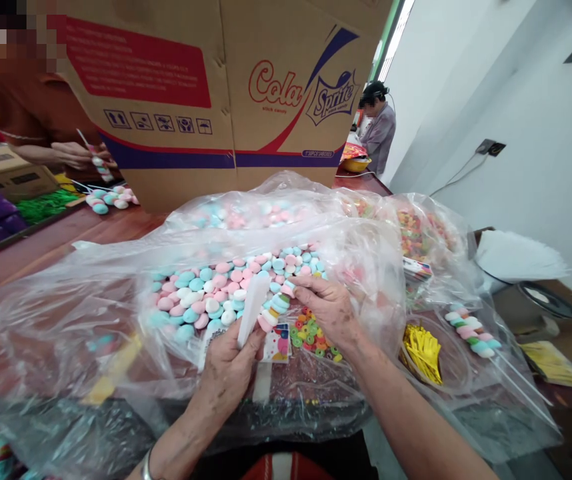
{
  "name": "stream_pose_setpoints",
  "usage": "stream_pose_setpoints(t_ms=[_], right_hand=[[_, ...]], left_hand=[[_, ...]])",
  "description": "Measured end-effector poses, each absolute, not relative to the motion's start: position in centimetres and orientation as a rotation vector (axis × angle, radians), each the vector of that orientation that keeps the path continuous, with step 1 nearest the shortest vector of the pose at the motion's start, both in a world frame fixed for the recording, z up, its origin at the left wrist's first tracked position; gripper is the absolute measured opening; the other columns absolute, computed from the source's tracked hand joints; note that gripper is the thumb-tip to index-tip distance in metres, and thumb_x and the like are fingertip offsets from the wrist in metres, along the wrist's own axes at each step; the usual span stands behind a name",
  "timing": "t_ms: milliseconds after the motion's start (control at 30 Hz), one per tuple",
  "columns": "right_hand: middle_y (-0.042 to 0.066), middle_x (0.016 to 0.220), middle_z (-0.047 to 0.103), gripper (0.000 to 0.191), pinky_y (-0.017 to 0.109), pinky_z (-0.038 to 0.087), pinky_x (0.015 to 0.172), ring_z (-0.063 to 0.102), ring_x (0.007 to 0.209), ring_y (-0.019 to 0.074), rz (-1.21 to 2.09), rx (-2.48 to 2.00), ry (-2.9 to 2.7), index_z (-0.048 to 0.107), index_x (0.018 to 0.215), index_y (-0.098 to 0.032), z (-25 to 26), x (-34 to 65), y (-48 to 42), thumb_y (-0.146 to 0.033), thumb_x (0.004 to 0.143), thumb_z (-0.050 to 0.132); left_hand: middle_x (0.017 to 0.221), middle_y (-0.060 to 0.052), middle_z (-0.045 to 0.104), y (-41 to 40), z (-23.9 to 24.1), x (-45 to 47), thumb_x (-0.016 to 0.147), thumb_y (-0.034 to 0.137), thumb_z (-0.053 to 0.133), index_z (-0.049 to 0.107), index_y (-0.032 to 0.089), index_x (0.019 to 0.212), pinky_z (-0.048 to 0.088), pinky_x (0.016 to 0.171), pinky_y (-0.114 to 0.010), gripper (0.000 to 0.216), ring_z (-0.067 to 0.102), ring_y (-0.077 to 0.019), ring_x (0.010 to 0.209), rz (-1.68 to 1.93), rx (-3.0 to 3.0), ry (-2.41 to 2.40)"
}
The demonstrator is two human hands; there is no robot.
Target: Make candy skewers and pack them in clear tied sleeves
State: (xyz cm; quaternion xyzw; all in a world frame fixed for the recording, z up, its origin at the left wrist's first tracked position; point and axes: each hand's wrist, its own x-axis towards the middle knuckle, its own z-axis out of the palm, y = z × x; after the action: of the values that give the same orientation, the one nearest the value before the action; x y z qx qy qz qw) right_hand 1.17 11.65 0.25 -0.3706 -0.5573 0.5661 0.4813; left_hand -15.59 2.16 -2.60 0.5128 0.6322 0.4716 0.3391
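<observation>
My left hand grips a narrow clear plastic sleeve that points up and away from me. My right hand pinches a skewer of stacked pastel candy discs at the sleeve's side. Both hands hover over a big open clear bag holding a heap of pink, blue and white round candies. A small pile of coloured ring candies and a printed label card lie just under my hands.
A large Cola/Sprite cardboard box stands behind the bag. Yellow twist ties and a finished candy skewer lie at right. Another person's hands work a skewer at far left; a third person stands at the back.
</observation>
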Motion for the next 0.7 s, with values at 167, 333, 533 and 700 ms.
stream_pose_setpoints(t_ms=[167, 333, 533, 700], right_hand=[[-0.002, 0.1, 0.076, 0.022, 0.036, 0.057, 0.089, 0.07, 0.094, 0.0195, 1.326, -0.889, -1.492, 0.078, 0.096, -0.029, 0.3, 1.4, 11.5, -0.029, 0.077, 0.069], [-0.002, 0.096, 0.077, 0.019, 0.036, 0.057, 0.088, 0.071, 0.091, 0.0195, 1.283, -0.894, -1.533, 0.078, 0.094, -0.029, -0.2, 0.9, 11.2, -0.029, 0.078, 0.067], [-0.002, 0.102, 0.076, 0.022, 0.036, 0.054, 0.093, 0.07, 0.096, 0.0192, 1.228, -0.92, -1.572, 0.077, 0.097, -0.029, 0.3, 0.4, 11.1, -0.026, 0.081, 0.063], [-0.002, 0.104, 0.075, 0.02, 0.034, 0.052, 0.095, 0.067, 0.101, 0.0196, 1.148, -0.937, -1.49, 0.075, 0.097, -0.028, 0.4, 1.0, 12.4, -0.028, 0.083, 0.062]], left_hand=[[0.056, 0.003, 0.048, 2.2, -2.2, -15.2, 0.083, 0.04, 0.057, 0.059, 0.019, 0.07, 0.034, 0.054, -0.025, 0.024, 0.044, -0.0143, 0.054, 1.257, 1.27, 1.667], [0.055, 0.004, 0.048, 2.4, -2.2, -15.2, 0.082, 0.04, 0.058, 0.058, 0.019, 0.066, 0.033, 0.051, -0.024, 0.026, 0.043, -0.0134, 0.052, 1.267, 1.266, 1.701], [0.052, 0.004, 0.051, 2.8, -2.3, -14.8, 0.081, 0.047, 0.062, 0.057, 0.019, 0.064, 0.032, 0.048, -0.022, 0.033, 0.043, -0.0121, 0.049, 1.258, 1.174, 1.649], [0.041, 0.003, 0.048, 3.0, -1.0, -14.5, 0.082, 0.054, 0.059, 0.058, 0.018, 0.06, 0.028, 0.04, -0.021, 0.043, 0.039, -0.0103, 0.039, 1.085, 1.029, 1.574]])
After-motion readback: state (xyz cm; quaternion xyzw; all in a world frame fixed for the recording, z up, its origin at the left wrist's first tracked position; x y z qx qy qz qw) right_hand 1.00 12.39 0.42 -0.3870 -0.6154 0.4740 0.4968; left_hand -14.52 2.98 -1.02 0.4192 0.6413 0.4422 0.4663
